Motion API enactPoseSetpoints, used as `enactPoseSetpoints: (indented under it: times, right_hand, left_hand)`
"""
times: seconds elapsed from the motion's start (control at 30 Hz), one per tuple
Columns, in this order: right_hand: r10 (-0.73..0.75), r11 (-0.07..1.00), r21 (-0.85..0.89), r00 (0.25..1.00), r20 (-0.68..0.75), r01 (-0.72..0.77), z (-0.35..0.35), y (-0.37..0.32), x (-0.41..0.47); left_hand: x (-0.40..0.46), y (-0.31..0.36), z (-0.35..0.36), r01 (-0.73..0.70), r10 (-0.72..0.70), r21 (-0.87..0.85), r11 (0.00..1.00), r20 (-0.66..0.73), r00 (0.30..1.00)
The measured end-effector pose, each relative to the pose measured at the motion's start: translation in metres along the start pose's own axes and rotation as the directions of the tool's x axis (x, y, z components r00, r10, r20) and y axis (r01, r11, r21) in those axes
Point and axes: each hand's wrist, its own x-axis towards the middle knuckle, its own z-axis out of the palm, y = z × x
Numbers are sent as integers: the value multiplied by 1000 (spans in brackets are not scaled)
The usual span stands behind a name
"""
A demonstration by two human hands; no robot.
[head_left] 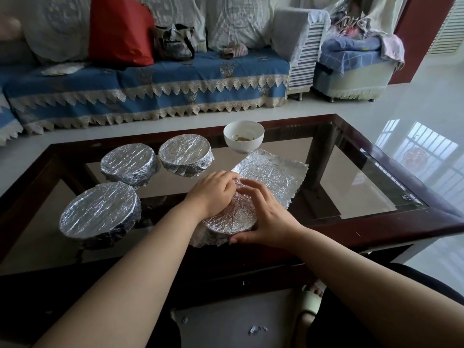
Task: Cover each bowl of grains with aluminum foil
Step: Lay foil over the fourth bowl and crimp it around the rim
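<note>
Three foil-covered bowls stand on the glass table: one at the near left (100, 212), one behind it (128, 163), one further right (185, 154). A fourth bowl under crinkled foil (233, 217) sits in front of me. My left hand (213, 189) presses the foil down on its far rim with curled fingers. My right hand (261, 217) cups its right side, thumb at the near edge. An uncovered white bowl (243, 135) with a few grains stands at the back. A loose foil sheet (276, 174) lies flat beside it.
The glass table has a dark wooden frame (391, 229). A sofa with a blue cover (150, 84) runs behind it. Small foil scraps (256, 329) lie on the floor near a slippered foot (308, 302).
</note>
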Motion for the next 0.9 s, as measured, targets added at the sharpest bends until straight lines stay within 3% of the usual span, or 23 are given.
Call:
enactPoseSetpoints:
  times: [0.1, 0.27, 0.4, 0.63, 0.8, 0.9]
  right_hand:
    - [6, 1000, -8, 1000, 23, -5, -2, -3, 1]
    - [10, 1000, -2, 999, 32, -10, 0, -5, 3]
    - [86, 996, 24, 989, 122, -89, -5, -6, 6]
    - [269, 945, 145, 950, 161, -292, -17, -1, 6]
    - [309, 927, 171, 938, 153, -334, -17, 2, 5]
    - [355, 873, 307, 925, 135, -379, -15, 6, 9]
  left_hand:
    - [-11, 1, -3, -6, 7, 112, 994, -4, 1000]
    - [-33, 10, 9, 44, -54, 134, 990, 65, 996]
    - [-34, 3, 16, 40, -60, 250, 967, 72, 996]
    - [-35, 2, 17, 17, -29, 261, 965, 41, 999]
    - [-36, 2, 19, 0, 0, 245, 970, -1, 1000]
    - [-37, 2, 19, -32, 31, 236, 971, 7, 999]
